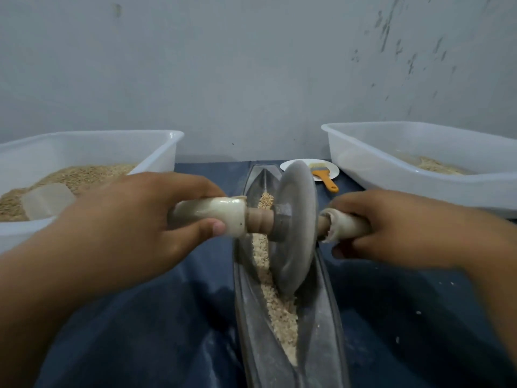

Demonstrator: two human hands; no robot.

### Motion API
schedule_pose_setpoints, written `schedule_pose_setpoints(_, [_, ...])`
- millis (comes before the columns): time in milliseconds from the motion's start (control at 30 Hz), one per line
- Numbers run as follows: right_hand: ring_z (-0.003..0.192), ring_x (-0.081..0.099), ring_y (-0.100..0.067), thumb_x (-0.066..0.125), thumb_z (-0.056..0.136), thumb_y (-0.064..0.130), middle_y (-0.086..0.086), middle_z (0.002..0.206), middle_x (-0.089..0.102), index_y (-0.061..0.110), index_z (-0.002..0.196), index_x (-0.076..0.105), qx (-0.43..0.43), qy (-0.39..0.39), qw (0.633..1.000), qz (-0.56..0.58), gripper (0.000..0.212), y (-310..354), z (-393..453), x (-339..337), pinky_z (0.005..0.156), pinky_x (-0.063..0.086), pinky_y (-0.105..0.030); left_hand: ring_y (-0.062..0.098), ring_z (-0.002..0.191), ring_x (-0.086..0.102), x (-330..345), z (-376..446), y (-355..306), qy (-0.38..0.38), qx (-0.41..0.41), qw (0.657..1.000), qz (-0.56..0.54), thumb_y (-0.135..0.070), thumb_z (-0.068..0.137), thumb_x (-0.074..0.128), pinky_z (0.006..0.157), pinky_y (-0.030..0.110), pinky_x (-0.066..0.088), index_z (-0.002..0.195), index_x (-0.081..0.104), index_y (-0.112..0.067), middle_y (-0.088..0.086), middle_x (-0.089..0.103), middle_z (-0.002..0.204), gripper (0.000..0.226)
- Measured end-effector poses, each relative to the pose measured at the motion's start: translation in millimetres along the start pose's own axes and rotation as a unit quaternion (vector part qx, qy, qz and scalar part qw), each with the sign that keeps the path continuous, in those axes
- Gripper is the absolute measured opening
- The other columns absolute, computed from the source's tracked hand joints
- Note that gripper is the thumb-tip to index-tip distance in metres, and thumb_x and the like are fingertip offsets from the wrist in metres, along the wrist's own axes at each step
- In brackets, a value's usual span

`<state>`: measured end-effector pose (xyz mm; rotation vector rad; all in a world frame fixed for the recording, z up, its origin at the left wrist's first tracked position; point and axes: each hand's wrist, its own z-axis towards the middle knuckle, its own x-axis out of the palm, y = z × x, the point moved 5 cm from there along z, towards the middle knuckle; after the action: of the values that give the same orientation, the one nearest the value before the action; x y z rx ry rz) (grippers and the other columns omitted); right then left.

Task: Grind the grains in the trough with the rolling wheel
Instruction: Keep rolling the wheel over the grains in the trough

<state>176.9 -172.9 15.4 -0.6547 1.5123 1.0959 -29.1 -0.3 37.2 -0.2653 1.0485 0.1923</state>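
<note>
A long grey metal trough (324,317) runs away from me down the middle of a blue cloth. Pale crushed grains (275,309) lie along its groove. The grey rolling wheel (296,219) stands upright in the trough, about midway along it, with an axle through its hub. My left hand (134,217) grips the cream-wrapped left handle (212,214). My right hand (391,225) grips the wrapped right handle (347,224). Both hands are level with the wheel's hub.
A white tub (156,144) of grain with a clear scoop (47,201) sits at the left. Another white tub (363,147) holding some grain sits at the right. Behind the trough, a white plate (296,165) carries an orange-handled brush (324,177). A grey wall stands close behind.
</note>
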Motion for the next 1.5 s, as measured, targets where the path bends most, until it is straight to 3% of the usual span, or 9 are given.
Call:
schedule_pose_setpoints(100, [0.081,0.06,-0.013,0.071,0.084,0.041,0.008,0.088,0.064,0.032,0.097,0.056,-0.007,-0.097,0.995,-0.034,0.022,6.5,10.7,2.7,0.078,0.052,-0.042,0.005,0.075,0.054,10.3,5.3,-2.8,-0.005,-0.006,1.0,0.013,-0.064,0.08,0.046,0.066,0.034,0.045,0.106,0.054,-0.052,-0.022,0.059,0.082,0.03])
schedule_pose_setpoints(200, [0.074,0.059,-0.006,0.072,0.079,0.046,0.011,0.081,0.063,0.032,0.095,0.057,0.0,-0.035,0.999,-0.025,0.025,4.2,3.2,-1.1,0.075,0.052,-0.041,0.002,0.075,0.057,5.4,1.2,1.8,0.027,-0.031,0.998,-0.049,-0.071,0.073,0.05,0.065,0.033,0.047,0.103,0.053,-0.06,-0.025,0.062,0.084,0.032])
schedule_pose_setpoints(300, [0.069,0.061,-0.004,0.064,0.059,0.07,0.016,0.082,0.064,0.039,0.1,0.058,-0.001,0.058,0.998,-0.003,0.051,5.0,-18.8,-7.3,0.065,0.053,-0.036,-0.001,0.07,0.061,-3.1,-4.0,2.2,0.066,-0.018,0.992,-0.108,-0.08,0.068,0.048,0.059,0.03,0.048,0.102,0.058,-0.059,-0.026,0.064,0.081,0.041])
schedule_pose_setpoints(400, [0.072,0.062,-0.003,0.056,0.05,0.078,0.019,0.086,0.064,0.045,0.104,0.057,-0.025,0.07,0.997,-0.012,0.063,8.1,-25.0,-8.7,0.064,0.054,-0.034,0.0,0.067,0.06,-0.8,-3.7,2.8,0.11,-0.02,0.988,-0.111,-0.086,0.063,0.045,0.06,0.03,0.047,0.102,0.059,-0.057,-0.023,0.064,0.079,0.051])
schedule_pose_setpoints(667, [0.082,0.058,-0.012,0.073,0.079,0.045,0.014,0.085,0.064,0.042,0.096,0.06,0.0,-0.148,0.989,-0.029,0.022,8.4,6.4,-7.3,0.074,0.05,-0.037,0.002,0.072,0.057,22.7,7.7,14.5,0.069,-0.09,0.987,-0.113,-0.083,0.057,0.038,0.069,0.031,0.047,0.098,0.056,-0.055,-0.019,0.062,0.078,0.053])
schedule_pose_setpoints(933, [0.067,0.063,-0.007,0.068,0.055,0.07,0.007,0.083,0.068,0.042,0.104,0.064,-0.014,0.094,0.994,0.062,0.057,-1.4,-23.8,-11.4,0.063,0.05,-0.032,0.002,0.065,0.061,0.9,-1.5,9.2,0.114,-0.034,0.985,-0.123,-0.089,0.063,0.045,0.06,0.033,0.05,0.103,0.061,-0.055,-0.021,0.065,0.078,0.055])
schedule_pose_setpoints(1200, [0.084,0.058,-0.01,0.072,0.08,0.044,0.017,0.088,0.064,0.049,0.099,0.06,-0.003,-0.174,0.984,-0.033,0.024,-0.7,10.6,-5.4,0.073,0.049,-0.034,0.0,0.076,0.057,26.0,10.3,17.8,0.043,-0.091,0.993,-0.065,-0.085,0.063,0.037,0.072,0.033,0.05,0.104,0.054,-0.055,-0.021,0.063,0.084,0.054])
schedule_pose_setpoints(1333, [0.074,0.061,-0.004,0.072,0.071,0.053,0.018,0.084,0.066,0.05,0.101,0.061,0.003,-0.048,0.998,0.039,0.033,-11.7,-0.5,-10.3,0.069,0.052,-0.031,-0.002,0.079,0.059,18.3,7.9,16.5,0.066,-0.085,0.99,-0.087,-0.081,0.066,0.052,0.073,0.03,0.05,0.101,0.056,-0.056,-0.023,0.064,0.086,0.043])
schedule_pose_setpoints(1500, [0.066,0.064,-0.006,0.072,0.057,0.062,0.008,0.078,0.069,0.041,0.097,0.068,-0.006,0.115,0.986,0.119,0.045,-9.6,-14.8,-8.0,0.063,0.046,-0.025,-0.003,0.078,0.061,3.9,3.5,11.4,0.104,-0.054,0.987,-0.113,-0.088,0.058,0.045,0.069,0.027,0.048,0.1,0.059,-0.059,-0.027,0.065,0.087,0.053])
